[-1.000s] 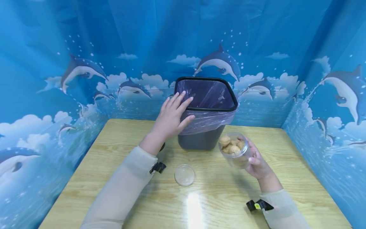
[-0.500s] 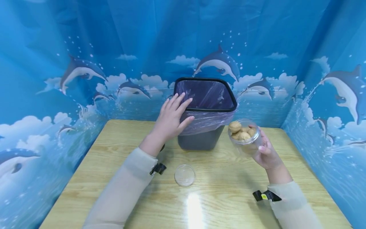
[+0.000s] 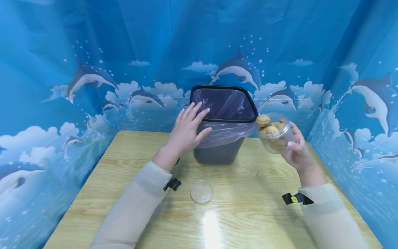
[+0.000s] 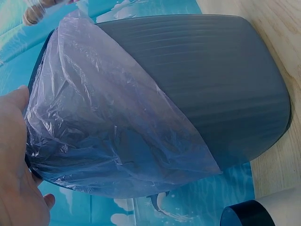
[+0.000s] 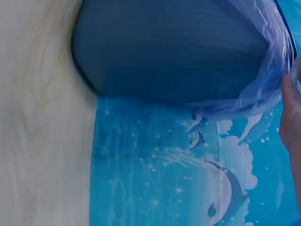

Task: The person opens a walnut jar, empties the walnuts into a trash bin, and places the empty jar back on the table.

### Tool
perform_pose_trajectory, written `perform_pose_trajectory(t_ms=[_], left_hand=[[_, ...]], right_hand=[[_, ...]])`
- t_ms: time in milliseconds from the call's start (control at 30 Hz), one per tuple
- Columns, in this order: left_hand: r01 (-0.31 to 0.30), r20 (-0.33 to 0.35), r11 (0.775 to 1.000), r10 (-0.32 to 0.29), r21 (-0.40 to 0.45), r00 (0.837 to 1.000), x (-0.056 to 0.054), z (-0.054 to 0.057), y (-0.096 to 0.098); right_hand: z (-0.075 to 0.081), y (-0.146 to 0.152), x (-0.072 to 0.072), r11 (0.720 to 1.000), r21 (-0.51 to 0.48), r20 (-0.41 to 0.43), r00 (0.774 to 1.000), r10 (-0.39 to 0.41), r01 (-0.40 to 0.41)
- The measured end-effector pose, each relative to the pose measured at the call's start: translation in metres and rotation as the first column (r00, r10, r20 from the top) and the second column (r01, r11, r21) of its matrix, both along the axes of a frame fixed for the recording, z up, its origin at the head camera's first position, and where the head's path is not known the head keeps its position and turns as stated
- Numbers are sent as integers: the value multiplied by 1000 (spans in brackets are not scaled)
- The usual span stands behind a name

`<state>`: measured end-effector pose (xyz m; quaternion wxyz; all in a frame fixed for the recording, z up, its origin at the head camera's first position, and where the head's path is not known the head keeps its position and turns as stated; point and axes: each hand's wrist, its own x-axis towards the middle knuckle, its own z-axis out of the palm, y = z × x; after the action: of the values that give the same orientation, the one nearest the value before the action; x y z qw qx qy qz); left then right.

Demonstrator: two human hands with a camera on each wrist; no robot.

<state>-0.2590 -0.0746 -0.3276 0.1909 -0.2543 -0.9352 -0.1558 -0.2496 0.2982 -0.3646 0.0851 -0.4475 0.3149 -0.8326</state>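
Note:
My left hand (image 3: 186, 131) rests with straight, spread fingers on the left side of the rim of a dark grey trash bin (image 3: 217, 154). A thin purple bin liner (image 3: 225, 132) is folded over the bin's rim. Up in the air, to the right of the bin, my right hand (image 3: 296, 148) grips a clear plastic jar (image 3: 275, 145) from its right side. The jar has no lid on and leans toward the bin. Several walnuts (image 3: 263, 120) fill it, one lying right at its mouth. In the right wrist view only part of my right hand (image 5: 291, 113) shows at the right edge.
A clear round lid (image 3: 201, 192) lies flat on the wooden table (image 3: 248, 221) in front of the bin. A pale cylinder with a dark end (image 4: 249, 214) shows in the left wrist view's lower right corner. A blue dolphin-print curtain (image 3: 161, 41) surrounds the table's back and sides.
My right hand has lifted the jar of walnuts up and to the right, level with the bin's rim. My left hand has stayed on the rim.

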Motion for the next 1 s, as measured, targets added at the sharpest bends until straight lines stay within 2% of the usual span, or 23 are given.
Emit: perform_pose_trajectory(t_ms=[233,500,700,1000], left_hand=[[0,2,1000,0,10,1000,0,0,0],[-5,0,1000,5,7,1000,1,0,1],[-5,4,1000,5,10,1000,2,1,2],[-12,3,1000,12,5,1000,2,1,2]], right_hand=[[16,8,-13,993,83,-7,996,-88,88],[32,10,-27,967,169,-8,982,-190,189],[43,14,-35,908,294,-23,952,-305,298],[61,16,-45,838,409,-80,929,-361,360]])
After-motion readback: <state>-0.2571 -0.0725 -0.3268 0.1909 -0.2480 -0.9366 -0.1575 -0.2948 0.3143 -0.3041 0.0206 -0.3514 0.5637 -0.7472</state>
